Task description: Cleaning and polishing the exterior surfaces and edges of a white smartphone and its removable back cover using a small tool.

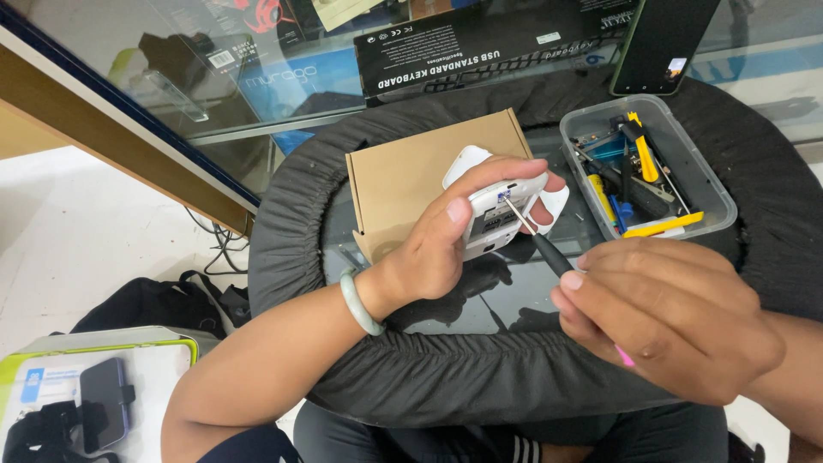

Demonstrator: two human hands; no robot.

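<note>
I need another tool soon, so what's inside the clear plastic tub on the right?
The clear plastic tub holds a heap of small tools: yellow-handled pieces, a flat yellow bar, and black and blue tools. What lies beneath the heap is covered.

Cardboard box (420, 176) and tool tray (703, 184) flank bare glass (480, 300).

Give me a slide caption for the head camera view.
Left hand holds a white device; right hand works a screwdriver into it.

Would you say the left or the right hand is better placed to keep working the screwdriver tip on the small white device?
Probably the right hand: it grips the screwdriver, whose tip touches the white device. The left hand is occupied gripping that device.
</note>
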